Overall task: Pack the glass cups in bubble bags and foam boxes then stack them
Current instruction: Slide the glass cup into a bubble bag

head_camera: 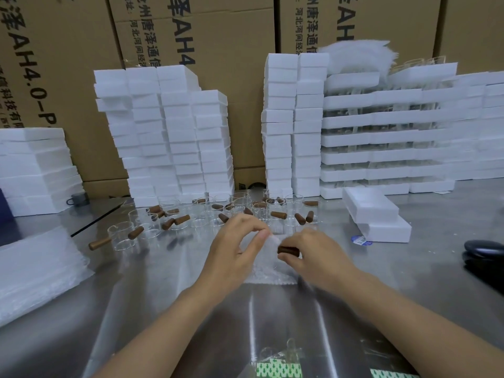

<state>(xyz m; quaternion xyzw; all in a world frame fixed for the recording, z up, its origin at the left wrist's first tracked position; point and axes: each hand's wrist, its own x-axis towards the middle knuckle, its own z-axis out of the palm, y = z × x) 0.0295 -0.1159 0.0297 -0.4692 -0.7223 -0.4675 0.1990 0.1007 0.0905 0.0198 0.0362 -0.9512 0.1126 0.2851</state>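
A clear bubble bag [268, 264] lies on the steel table between my hands. My left hand [237, 246] pinches the bag's top edge. My right hand [313, 255] grips a glass cup by its brown wooden handle [288, 251]; the glass body is mostly hidden by the bag and my fingers. Several loose glass cups with wooden handles [212, 214] stand and lie behind my hands. Two white foam boxes [377, 218] sit stacked at the right.
Tall stacks of white foam boxes [169, 132] rise at the back, with trays of cups in foam [381, 137] at the right and cardboard cartons behind. A pile of bubble bags [35, 271] lies at the left. A black object [484, 251] sits at the right edge.
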